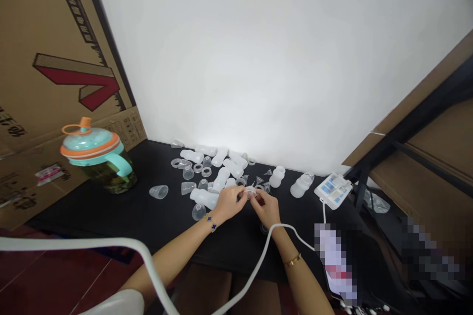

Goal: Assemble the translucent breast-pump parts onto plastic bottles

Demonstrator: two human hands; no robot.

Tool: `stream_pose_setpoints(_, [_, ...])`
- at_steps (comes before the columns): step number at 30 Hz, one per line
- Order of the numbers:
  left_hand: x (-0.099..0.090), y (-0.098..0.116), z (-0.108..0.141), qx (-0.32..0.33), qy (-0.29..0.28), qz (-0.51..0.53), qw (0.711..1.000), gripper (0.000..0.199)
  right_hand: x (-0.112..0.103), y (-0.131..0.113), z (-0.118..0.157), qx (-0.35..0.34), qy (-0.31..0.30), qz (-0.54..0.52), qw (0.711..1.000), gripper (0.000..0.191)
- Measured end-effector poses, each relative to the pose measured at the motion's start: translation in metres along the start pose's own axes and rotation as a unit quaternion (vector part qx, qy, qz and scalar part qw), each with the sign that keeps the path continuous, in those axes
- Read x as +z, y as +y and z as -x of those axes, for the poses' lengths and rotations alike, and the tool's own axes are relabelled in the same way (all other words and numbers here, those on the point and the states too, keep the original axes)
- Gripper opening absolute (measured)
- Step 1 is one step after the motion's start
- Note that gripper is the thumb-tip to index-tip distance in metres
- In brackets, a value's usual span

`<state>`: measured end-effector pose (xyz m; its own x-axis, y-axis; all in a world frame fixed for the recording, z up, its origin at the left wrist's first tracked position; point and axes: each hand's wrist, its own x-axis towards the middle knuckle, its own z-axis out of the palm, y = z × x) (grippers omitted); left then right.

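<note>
My left hand (231, 202) and my right hand (266, 205) meet near the front of the loose parts, both with fingers pinched on a small translucent collar ring (251, 190). Fingertips cover some of the ring, so its details are hard to make out. Just beyond my hands lie white waisted bottles (221, 178) that look like baby bottles, mostly on their sides. Clear domed caps (198, 211), loose collar rings (206, 172) and small clear funnel-like pieces (259, 180) are scattered among them. To the right, one bottle (277, 176) stands apart, with a capped bottle (302, 185) beyond it.
A jug (107, 172) with a teal and orange lid stands at left, before a large cardboard box (55, 59). A white cable (258, 261) loops across the front, near my right wrist. At right are a white boxy device (333, 190) and a blurred-out phone-like object (336, 261).
</note>
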<state>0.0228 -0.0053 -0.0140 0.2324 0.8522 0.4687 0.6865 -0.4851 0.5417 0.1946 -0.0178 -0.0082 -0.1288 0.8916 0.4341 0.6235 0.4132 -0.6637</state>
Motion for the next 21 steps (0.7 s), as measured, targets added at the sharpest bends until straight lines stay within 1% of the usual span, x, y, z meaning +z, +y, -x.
stream_pose_setpoints(9, [-0.0013,0.0021,-0.0008,-0.008,0.000,0.013,1.000,0.031,0.0009,0.0025,0.0001,-0.014,0.005,0.021,1.000,0.032])
stream_pose_setpoints(14, [-0.0040,0.0029,-0.0017,-0.015,-0.008,0.029,0.999,0.034,0.0018,0.0037,0.0000,-0.015,0.001,0.027,1.000,0.032])
stream_pose_setpoints(21, [-0.0050,0.0041,-0.0015,-0.017,0.003,0.030,0.999,0.033,0.0021,0.0034,0.0005,-0.018,-0.008,0.025,0.999,0.033])
